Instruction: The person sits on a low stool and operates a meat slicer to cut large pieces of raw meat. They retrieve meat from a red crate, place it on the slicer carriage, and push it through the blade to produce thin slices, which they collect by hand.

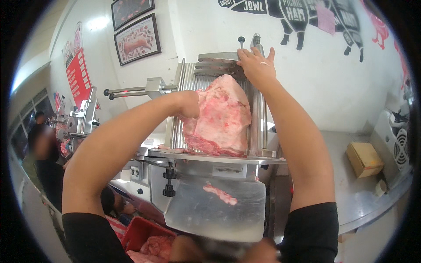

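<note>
A large pale pink slab of raw meat (223, 116), fatty and skin-like on top, lies on the ridged metal carriage (176, 131) of a slicer. My left hand (189, 104) presses against the slab's left side, its fingers hidden there. At the far end, my right hand (258, 68) rests on the right end of the metal meat pusher (219, 63), fingers spread apart. The slab's near end meets the slicer's metal edge (210, 157). Below, a thin strip of meat (220, 194) lies on the smooth metal receiving plate (215, 219).
A red crate (144, 232) with pieces of meat stands below left. Black knobs (169, 182) stick out from the slicer's front. On the metal counter (337, 193) at right sits a cardboard box (365, 158). Another person (46, 166) is at the far left beside another machine (87, 111).
</note>
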Available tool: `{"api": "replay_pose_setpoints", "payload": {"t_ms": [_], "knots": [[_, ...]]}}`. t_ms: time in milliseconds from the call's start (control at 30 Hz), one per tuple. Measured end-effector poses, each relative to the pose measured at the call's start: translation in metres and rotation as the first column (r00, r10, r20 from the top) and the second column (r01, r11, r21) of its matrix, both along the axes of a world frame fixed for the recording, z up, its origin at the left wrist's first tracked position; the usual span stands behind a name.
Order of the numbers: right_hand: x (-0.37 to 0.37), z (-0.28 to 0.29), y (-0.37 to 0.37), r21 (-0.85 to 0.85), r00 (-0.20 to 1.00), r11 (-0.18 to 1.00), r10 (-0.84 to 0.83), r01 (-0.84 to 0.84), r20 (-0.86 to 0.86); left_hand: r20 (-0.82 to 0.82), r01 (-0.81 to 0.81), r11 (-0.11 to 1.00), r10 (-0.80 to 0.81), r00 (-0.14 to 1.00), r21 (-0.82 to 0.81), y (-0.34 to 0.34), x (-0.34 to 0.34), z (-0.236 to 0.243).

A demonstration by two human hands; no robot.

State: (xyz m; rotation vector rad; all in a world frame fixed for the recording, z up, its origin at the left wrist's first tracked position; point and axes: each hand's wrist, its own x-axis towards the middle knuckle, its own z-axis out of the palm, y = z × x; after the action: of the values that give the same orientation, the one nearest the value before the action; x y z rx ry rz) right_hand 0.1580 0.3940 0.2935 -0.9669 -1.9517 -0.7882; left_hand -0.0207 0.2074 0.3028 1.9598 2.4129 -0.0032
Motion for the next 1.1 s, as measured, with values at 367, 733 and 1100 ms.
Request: {"api": "replay_pose_setpoints", "payload": {"t_ms": [367,733,1100], "knots": [[0.005,-0.003,0.002,0.058,0.997,0.997,-0.050,0.048,0.051,0.193,-0.219,0.781,0.128,0.973,0.585,-0.080,-0.225,0.096],[0.001,-0.004,-0.008,0.020,0.999,1.000,0.021,-0.022,0.047,0.803,-0.266,0.885,-0.175,0.569,0.382,-0.048,-0.292,0.021],[0.005,0.000,-0.025,-0.067,0.998,0.998,-0.015,0.019,0.063,0.444,-0.210,0.927,0.055,0.894,0.309,-0.037,-0.290,0.025]]}}
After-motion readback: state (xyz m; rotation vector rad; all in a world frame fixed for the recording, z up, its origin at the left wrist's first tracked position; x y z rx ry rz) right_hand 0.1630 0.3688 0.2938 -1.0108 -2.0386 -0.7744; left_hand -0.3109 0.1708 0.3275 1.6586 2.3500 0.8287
